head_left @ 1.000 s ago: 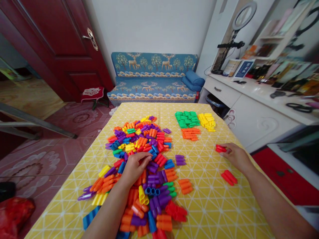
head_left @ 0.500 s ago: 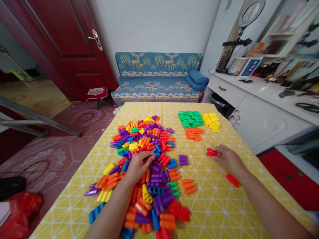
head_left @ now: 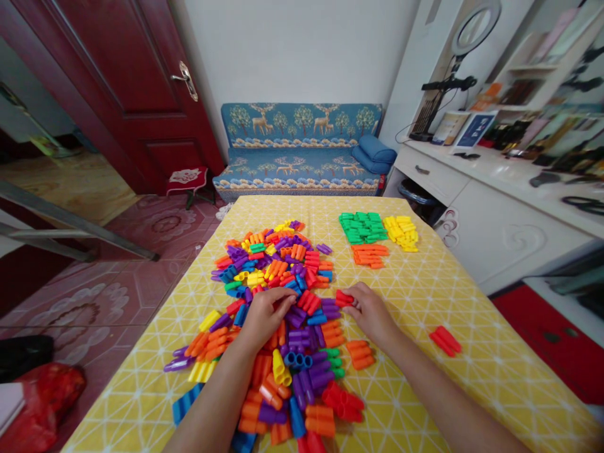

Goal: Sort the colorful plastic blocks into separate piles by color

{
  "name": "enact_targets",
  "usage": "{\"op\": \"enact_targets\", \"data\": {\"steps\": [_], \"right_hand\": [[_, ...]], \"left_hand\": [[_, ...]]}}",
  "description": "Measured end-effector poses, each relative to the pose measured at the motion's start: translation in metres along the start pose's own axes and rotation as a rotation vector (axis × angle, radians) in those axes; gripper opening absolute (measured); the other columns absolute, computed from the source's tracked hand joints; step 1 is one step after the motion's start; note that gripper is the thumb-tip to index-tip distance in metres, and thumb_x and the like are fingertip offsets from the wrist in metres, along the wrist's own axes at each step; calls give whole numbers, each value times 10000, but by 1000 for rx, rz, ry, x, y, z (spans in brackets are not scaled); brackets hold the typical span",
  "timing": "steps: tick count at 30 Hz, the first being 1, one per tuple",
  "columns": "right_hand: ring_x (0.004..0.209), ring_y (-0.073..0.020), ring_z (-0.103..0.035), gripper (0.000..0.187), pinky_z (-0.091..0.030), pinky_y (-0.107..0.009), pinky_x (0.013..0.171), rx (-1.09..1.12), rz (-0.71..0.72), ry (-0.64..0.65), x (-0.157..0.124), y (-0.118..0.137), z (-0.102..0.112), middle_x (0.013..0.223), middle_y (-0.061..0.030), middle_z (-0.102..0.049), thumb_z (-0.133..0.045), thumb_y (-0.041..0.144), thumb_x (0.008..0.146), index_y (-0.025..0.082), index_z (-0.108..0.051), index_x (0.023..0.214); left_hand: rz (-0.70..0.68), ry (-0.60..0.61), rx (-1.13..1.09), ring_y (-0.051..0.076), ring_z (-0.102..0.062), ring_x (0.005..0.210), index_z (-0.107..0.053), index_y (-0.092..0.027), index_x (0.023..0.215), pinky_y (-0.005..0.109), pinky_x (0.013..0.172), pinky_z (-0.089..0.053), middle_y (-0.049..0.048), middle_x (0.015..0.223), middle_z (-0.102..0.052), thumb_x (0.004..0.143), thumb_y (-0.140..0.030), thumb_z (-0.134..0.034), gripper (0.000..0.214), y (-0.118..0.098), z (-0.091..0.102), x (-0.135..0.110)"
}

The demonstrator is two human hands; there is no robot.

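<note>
A big mixed pile of coloured plastic tube blocks [head_left: 278, 308] covers the middle of the yellow tablecloth [head_left: 425, 296]. My left hand [head_left: 267, 314] rests curled on the pile's centre, fingers bent over orange and purple pieces. My right hand [head_left: 370, 311] is at the pile's right edge, pinching a red block [head_left: 343, 297]. Another red block [head_left: 445, 340] lies alone to the right. At the far end lie sorted groups: green [head_left: 361, 227], yellow [head_left: 401, 231] and orange [head_left: 370, 254].
A white cabinet [head_left: 495, 214] with clutter stands close to the table's right side. A blue patterned sofa [head_left: 302, 148] is beyond the far end, a dark red door [head_left: 117, 94] at the left. A red bag [head_left: 38, 402] lies on the floor.
My right hand has carried the red block leftward from the table's right side to the pile's edge. My left hand has stayed on the pile.
</note>
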State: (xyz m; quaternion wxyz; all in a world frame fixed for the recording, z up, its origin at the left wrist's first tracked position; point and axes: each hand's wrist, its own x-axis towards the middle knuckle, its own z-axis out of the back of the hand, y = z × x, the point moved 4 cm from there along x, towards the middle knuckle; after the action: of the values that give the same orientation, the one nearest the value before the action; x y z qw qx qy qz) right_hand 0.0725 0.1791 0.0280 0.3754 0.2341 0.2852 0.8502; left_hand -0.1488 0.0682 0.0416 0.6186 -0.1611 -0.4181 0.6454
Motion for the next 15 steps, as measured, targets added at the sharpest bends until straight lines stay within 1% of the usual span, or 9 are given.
{"op": "enact_targets", "data": {"steps": [5,7,8,10,12,13,15], "right_hand": [[781,-154,-594,351,-544,-310,699,208,18,21,-1,7,-17,1016,-65,-593,-555,93,745,210,-653,1062],[824,-161,-617,387,-563,-313,699,281,7,35,-2,9,-21,1083,-70,-603,-524,108,766,228,-635,1117],[872,-171,-626,394,-569,-326,728,288,8,39,-4,10,-20,1122,-73,-605,-519,121,779,234,-626,1142],[1019,-207,-613,394,-548,-386,856,230,39,23,-8,15,-15,1201,-82,-600,-548,170,805,240,-610,1188],[1179,-250,-542,423,-464,-460,998,115,115,-5,-17,24,-6,1282,-94,-574,-607,263,821,252,-584,1243],[1242,-270,-494,479,-414,-487,1046,58,162,-9,-24,30,-2,1329,-101,-547,-639,325,817,263,-557,1285],[1328,-311,-402,675,-346,-521,1091,-31,270,19,-43,44,4,1437,-114,-453,-691,465,769,285,-470,1380]], "left_hand": [[-38,-85,17,197,-669,894,-705,-208,945,315,826,-525,60,937,-725,880,-246,-566,158,-1,5,0],[-46,-128,23,198,-662,907,-703,-213,945,324,834,-522,62,948,-715,874,-236,-568,155,0,7,0],[-46,-151,28,198,-659,912,-703,-215,942,329,841,-520,63,950,-713,872,-230,-564,157,1,8,0],[-39,-193,38,200,-654,925,-704,-213,936,338,854,-517,63,957,-712,866,-217,-557,163,2,11,0],[-23,-221,41,201,-652,930,-705,-208,928,342,855,-516,64,959,-711,860,-207,-551,168,3,13,0],[-14,-230,40,202,-652,927,-705,-207,923,341,850,-516,64,955,-712,856,-204,-550,169,3,14,0],[3,-243,35,203,-655,914,-707,-206,913,338,839,-517,63,941,-713,849,-201,-549,171,3,15,1]]}}
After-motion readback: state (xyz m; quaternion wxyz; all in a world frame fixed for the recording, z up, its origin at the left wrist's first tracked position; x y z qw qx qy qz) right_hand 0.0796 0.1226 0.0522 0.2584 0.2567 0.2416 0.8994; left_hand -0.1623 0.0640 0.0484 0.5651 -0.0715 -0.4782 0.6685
